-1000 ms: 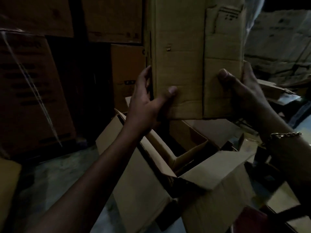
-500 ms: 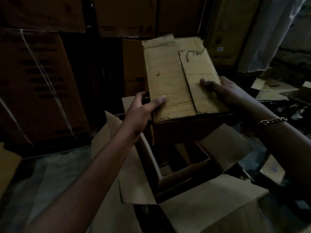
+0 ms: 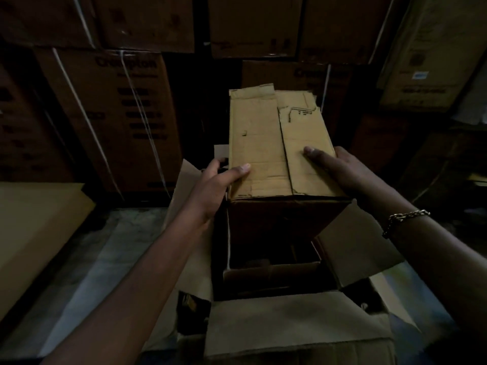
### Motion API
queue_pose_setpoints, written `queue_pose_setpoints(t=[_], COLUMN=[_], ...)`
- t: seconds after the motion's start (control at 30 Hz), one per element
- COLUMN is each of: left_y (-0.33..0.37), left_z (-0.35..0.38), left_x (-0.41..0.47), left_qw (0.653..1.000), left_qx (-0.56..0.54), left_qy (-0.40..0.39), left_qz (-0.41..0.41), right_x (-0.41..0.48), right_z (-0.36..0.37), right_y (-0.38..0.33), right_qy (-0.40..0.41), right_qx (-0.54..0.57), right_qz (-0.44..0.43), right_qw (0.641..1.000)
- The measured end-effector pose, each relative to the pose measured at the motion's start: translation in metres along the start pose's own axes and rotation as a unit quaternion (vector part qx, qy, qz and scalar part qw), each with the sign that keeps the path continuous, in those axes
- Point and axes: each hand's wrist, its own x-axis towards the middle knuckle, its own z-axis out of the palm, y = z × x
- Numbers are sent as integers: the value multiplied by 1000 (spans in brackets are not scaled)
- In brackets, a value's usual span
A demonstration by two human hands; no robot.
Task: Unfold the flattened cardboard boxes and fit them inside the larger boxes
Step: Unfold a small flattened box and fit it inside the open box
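An unfolded brown cardboard box (image 3: 266, 143), its closed flaps facing me, stands partway inside the open larger box (image 3: 292, 327) in the middle of the view. My left hand (image 3: 218, 180) grips its left edge, thumb lying across the top face and fingers round the side. My right hand (image 3: 340, 164) holds its right edge, thumb on the top face and fingers hidden behind the side. The larger box's flaps stand open at left, right and front, and its inside is dark, with another cardboard piece low down.
Stacked strapped cartons (image 3: 110, 117) form a wall close behind. A flat tan cardboard sheet (image 3: 34, 233) lies at the left on the grey floor (image 3: 87, 285). More cartons (image 3: 427, 54) stand at the upper right.
Both hands have lowered the small box from held upright in front of me down into the larger box's opening, its flap face now tilted up toward me.
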Motion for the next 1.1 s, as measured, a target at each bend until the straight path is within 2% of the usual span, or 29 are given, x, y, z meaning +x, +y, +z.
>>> queue_pose_setpoints(t=[0.17,0.4,0.57,0.67,0.73,0.83,0.9,0.97,1.1], left_y=[-2,-36,-69,-95,-106,-124,-135,-142,-140], left_z=[7,9,-2,3,10,20,24,30,42], left_x=[-3,6,6,10,14,20,21,24,31], left_qw=[1000,997,982,949,916,841,799,799,812], left_qx=[21,44,122,280,383,515,574,582,573], left_qy=[8,11,0,-17,-55,-135,-153,-131,-98], left_qz=[-2,-67,-141,-142,-109,-99,-96,-76,-59], right_x=[1,15,25,33,29,20,19,22,27], right_z=[-5,-3,34,56,68,84,92,98,111], right_y=[6,22,52,85,93,99,103,105,100], right_qy=[-21,-36,-129,-148,-181,-202,-196,-178,-137], right_qx=[-8,-57,-111,-133,-206,-339,-387,-420,-423], right_qz=[-16,-8,59,67,39,7,-2,-10,-39], right_qw=[1000,998,984,978,961,919,901,890,895])
